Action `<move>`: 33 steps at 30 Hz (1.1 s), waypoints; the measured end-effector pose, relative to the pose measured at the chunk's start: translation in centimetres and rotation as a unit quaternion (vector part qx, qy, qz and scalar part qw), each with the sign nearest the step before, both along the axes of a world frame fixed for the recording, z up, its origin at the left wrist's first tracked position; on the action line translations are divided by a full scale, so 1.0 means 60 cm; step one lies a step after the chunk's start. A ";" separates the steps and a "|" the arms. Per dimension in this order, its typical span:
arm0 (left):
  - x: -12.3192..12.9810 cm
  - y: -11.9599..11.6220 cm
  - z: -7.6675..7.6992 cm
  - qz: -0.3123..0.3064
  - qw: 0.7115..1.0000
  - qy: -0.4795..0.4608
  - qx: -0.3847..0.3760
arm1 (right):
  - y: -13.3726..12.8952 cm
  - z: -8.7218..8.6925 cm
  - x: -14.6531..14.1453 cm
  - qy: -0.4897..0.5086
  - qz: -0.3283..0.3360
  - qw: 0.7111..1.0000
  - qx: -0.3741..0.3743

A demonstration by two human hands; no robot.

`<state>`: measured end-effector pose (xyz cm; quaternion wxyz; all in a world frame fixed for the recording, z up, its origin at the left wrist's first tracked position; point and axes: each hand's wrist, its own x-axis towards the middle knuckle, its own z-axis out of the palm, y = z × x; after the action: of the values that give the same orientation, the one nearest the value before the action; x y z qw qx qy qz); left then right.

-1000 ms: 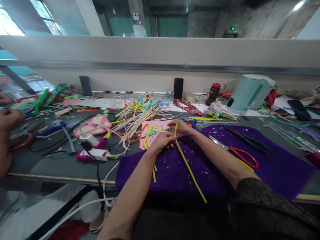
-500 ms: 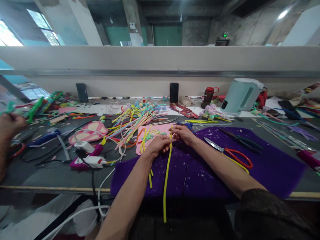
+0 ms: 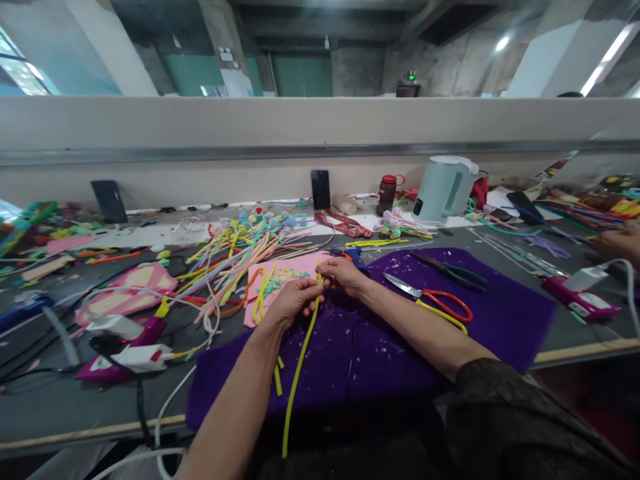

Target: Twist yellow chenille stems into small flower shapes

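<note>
A long yellow pipe cleaner (image 3: 300, 372) hangs down from my fingers past the table's front edge. My left hand (image 3: 296, 299) is closed, pinching it near its upper end. My right hand (image 3: 341, 275) is closed on the same pipe cleaner just above, at its short top part. Both hands are close together over a purple cloth (image 3: 380, 357). Beside my left hand lies a pink sheet (image 3: 254, 308) with small green and yellow bits and bent yellow pipe cleaners. A blue-handled tool (image 3: 356, 257), partly hidden, is behind my right hand.
Red-handled scissors (image 3: 440, 297) and dark-handled pliers (image 3: 457, 270) lie on the cloth's right. Many coloured pipe cleaners (image 3: 250, 253) are heaped behind left. Power strips (image 3: 123, 353) with cables sit left. A kettle (image 3: 443, 190), bottle (image 3: 387, 195) and phone (image 3: 320, 189) stand behind. Another person's hand (image 3: 623, 243) is far right.
The view has turned to the right, so the scene sits further left. Another person's hand at the left edge has left view, and one shows at the right edge. My hands still pinch the pipe cleaner.
</note>
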<state>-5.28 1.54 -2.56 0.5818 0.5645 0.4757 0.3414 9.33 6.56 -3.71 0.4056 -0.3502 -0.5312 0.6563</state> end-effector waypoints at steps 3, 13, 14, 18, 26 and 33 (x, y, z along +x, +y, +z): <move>0.000 0.003 -0.002 0.009 1.000 -0.002 -0.003 | -0.007 0.013 0.005 -0.016 -0.014 1.000 0.012; 0.003 0.001 0.007 0.021 0.999 -0.023 0.006 | -0.161 0.071 0.293 -0.479 -0.123 0.843 0.210; 0.003 0.001 0.008 0.025 0.999 -0.022 0.010 | -0.183 0.062 0.321 -0.551 -0.124 0.795 0.220; 0.004 0.002 0.005 0.029 0.999 -0.012 0.008 | -0.248 0.020 0.378 -0.703 -0.091 0.649 0.274; 0.005 0.003 -0.003 0.040 0.999 0.010 -0.001 | -0.205 0.029 0.386 -0.727 -0.041 0.663 0.172; 0.003 -0.001 0.001 0.037 0.999 -0.022 0.000 | -0.224 0.052 0.422 -0.328 -0.060 0.942 -0.047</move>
<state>-5.11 1.50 -2.50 0.5791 0.5391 0.4832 0.3748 34.68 -6.85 -0.59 0.2310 -0.5959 -0.5815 0.5034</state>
